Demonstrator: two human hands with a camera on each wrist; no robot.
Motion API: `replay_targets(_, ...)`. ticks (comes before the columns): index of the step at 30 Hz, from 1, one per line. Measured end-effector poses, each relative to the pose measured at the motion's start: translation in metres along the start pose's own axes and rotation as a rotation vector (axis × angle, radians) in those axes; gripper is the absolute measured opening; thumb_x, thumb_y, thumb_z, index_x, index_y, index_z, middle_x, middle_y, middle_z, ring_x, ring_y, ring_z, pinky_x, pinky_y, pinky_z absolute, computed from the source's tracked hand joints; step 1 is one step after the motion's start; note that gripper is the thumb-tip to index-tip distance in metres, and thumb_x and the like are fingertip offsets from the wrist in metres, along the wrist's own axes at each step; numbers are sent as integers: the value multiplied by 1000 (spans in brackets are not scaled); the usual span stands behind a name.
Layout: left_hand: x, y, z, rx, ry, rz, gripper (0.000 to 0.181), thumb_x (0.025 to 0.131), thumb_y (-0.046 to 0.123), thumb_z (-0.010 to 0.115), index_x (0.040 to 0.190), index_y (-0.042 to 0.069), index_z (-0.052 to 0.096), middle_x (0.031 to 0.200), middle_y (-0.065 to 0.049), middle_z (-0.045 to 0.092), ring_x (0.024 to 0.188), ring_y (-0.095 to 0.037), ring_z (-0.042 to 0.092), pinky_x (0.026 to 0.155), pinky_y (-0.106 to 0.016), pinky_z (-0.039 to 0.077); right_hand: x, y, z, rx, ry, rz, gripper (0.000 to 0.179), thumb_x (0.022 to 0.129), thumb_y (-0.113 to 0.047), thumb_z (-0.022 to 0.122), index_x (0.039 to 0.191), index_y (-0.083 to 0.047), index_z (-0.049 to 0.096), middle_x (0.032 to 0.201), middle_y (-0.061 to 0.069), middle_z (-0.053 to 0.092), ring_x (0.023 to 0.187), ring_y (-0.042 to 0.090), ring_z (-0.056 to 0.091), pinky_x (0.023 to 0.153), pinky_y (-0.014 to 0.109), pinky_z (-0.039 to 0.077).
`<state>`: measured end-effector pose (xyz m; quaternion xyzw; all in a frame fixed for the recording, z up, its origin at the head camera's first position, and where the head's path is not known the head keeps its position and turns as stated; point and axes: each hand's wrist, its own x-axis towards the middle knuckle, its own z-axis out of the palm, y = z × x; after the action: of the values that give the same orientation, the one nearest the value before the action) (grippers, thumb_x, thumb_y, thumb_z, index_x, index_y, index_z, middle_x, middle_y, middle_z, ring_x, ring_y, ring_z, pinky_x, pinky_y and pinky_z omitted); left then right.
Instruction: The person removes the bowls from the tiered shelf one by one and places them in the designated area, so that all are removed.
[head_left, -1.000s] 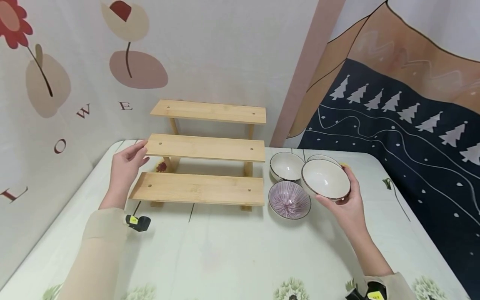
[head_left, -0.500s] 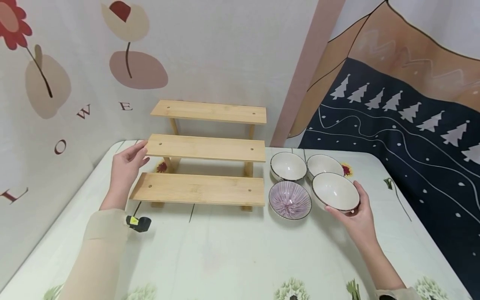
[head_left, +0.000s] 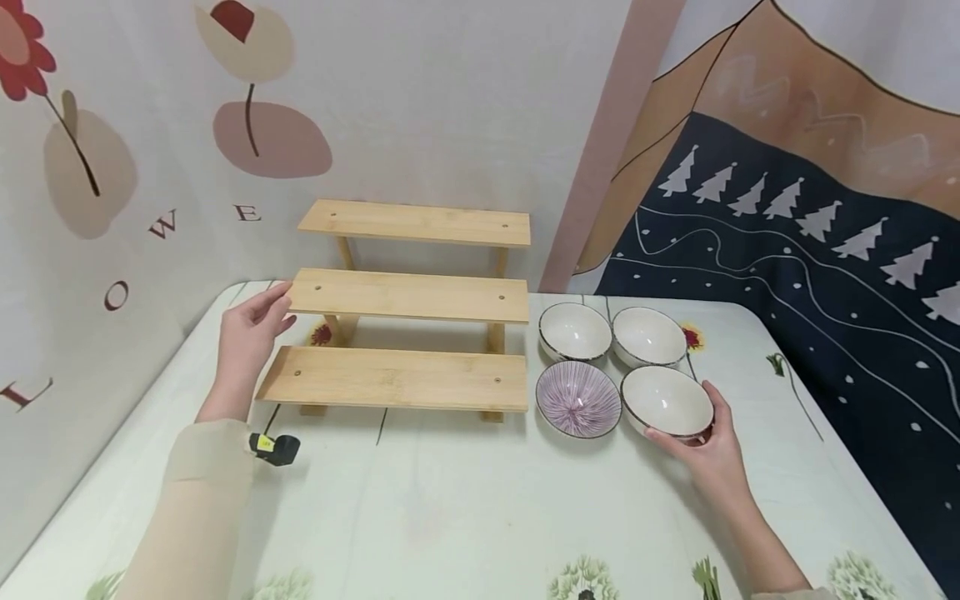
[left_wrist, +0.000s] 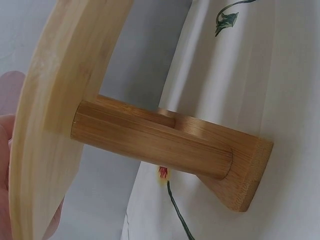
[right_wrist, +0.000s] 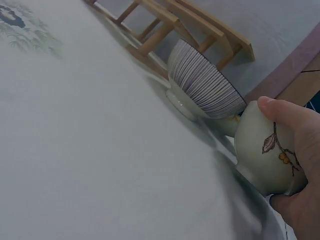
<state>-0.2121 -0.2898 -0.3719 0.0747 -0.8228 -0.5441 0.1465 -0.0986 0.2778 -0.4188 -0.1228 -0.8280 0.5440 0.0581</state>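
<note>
My right hand [head_left: 708, 458] grips a white bowl [head_left: 667, 400] with a dark rim by its right side. In the right wrist view this bowl [right_wrist: 262, 150] shows a painted branch with a leaf, its base close over the tablecloth. Left of it stands a purple-striped bowl [head_left: 578, 400]. Behind them are two more white bowls, one at the left [head_left: 575, 331] and one at the right [head_left: 649, 336]. My left hand [head_left: 251, 337] pinches the left end of the middle board [head_left: 408, 295] of a three-tier wooden stand; in the left wrist view, fingers show on both sides of the board [left_wrist: 55, 110].
The stand's lower board [head_left: 393, 379] and top board [head_left: 416, 223] bear nothing. A flower-print cloth covers the table [head_left: 450, 500]. A pale printed curtain [head_left: 442, 100] hangs behind, and a dark blue one with trees [head_left: 750, 250] at the right.
My right hand has moved the white bowl toward me and slightly right, then down beside the purple-striped bowl, uncovering the back right bowl. The left hand stays on the stand.
</note>
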Motion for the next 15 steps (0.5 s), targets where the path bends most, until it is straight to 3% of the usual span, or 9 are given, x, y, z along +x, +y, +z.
replay_targets(4, 1, 0, 1, 5, -8, -5, 49, 105, 28, 48, 147, 3, 47, 156, -16, 42, 125, -3, 59, 92, -7, 54, -4, 3, 0, 20, -21, 23, 111, 84, -12, 80, 161, -15, 0, 162, 26, 18, 140, 39, 34, 82, -9, 34)
replay_targets(11, -1, 0, -5, 6, 17, -10, 50, 104, 31, 50, 146, 3, 48, 155, -13, 45, 115, 7, 60, 89, -4, 54, -4, 3, -2, -37, -143, 52, 114, 89, -18, 75, 159, -15, -15, 163, 29, 7, 146, 44, 26, 80, -10, 32)
replay_targets(15, 0, -2, -9, -7, 23, -26, 50, 104, 30, 51, 146, 3, 48, 156, -10, 45, 117, 6, 60, 88, -3, 54, 0, 3, 2, -54, -184, 38, 115, 89, -18, 75, 158, -15, -18, 162, 32, 6, 144, 46, 28, 79, -9, 32)
